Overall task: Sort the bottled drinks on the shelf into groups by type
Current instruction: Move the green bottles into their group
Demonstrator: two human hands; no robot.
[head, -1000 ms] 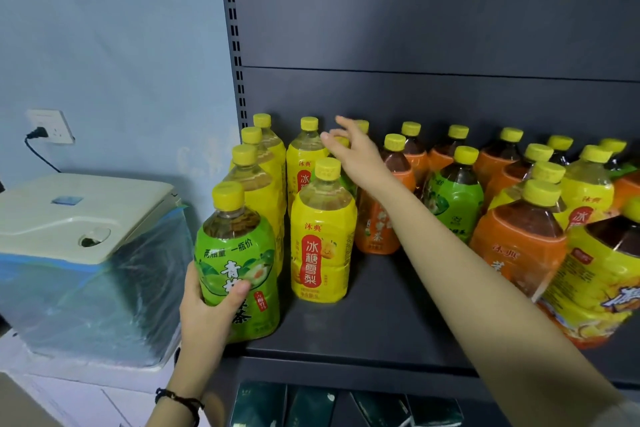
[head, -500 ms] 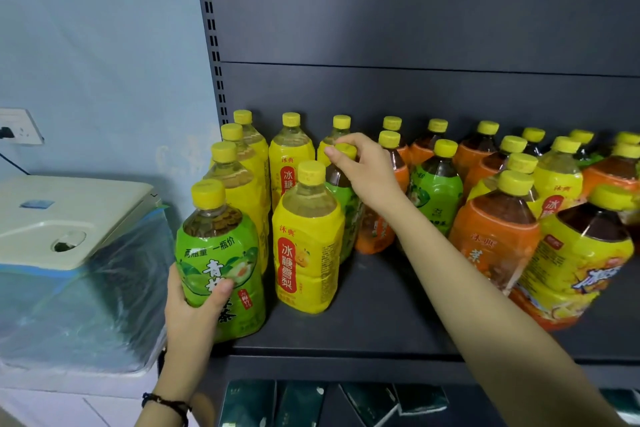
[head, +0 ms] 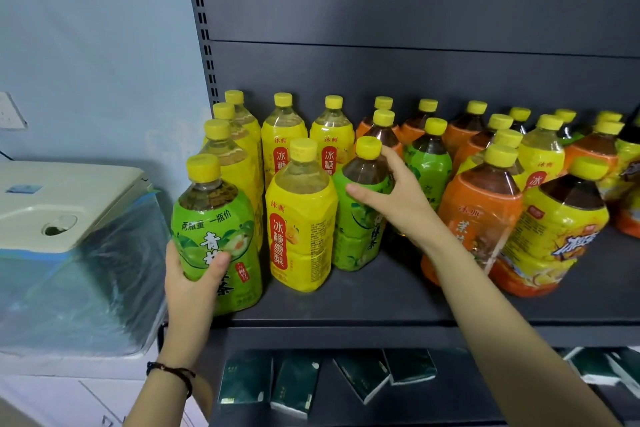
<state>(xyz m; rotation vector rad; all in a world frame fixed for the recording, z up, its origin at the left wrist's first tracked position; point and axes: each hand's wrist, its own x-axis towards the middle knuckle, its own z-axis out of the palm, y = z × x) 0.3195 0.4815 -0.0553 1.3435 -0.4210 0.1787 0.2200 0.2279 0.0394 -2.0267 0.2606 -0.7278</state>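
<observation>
Left hand (head: 194, 274) clamps the front green bottle (head: 216, 236); right hand (head: 398, 199) wraps a second green bottle (head: 360, 215) right of the yellow bottle (head: 301, 218). Gathering greens (likely); next, lift it clear and set it beside the front green bottle.

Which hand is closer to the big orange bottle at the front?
The right hand. It grips a green bottle just left of the orange bottle. The left hand holds another green bottle at the shelf's far left end.
</observation>
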